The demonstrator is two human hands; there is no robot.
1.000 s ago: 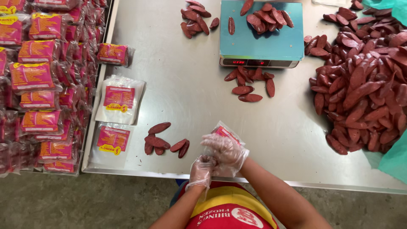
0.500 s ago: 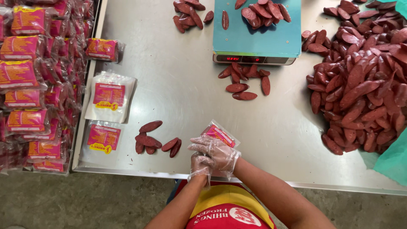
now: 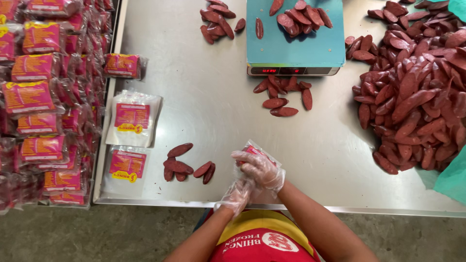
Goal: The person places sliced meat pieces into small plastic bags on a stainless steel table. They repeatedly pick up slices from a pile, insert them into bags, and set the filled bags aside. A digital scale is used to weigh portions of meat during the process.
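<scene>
The right hand (image 3: 259,167), in a thin clear glove, is curled over a small clear pouch with a pink label (image 3: 256,151), its fingers closed round the pouch just above the near edge of the steel worktop (image 3: 213,111). The left hand (image 3: 236,195), gloved the same way, sits right under and against the right one; whether it grips the pouch too I cannot tell. Just left of both hands lie a few loose dark red sausage pieces (image 3: 187,165). Further left are two flat empty pouches (image 3: 132,119), and beyond them stacked filled packs (image 3: 34,97). Ahead of the hands stands a teal weighing scale (image 3: 291,43) with sausages on its plate, and more lie in front of it. To the right of the hands spreads a big sausage heap (image 3: 417,92).
</scene>
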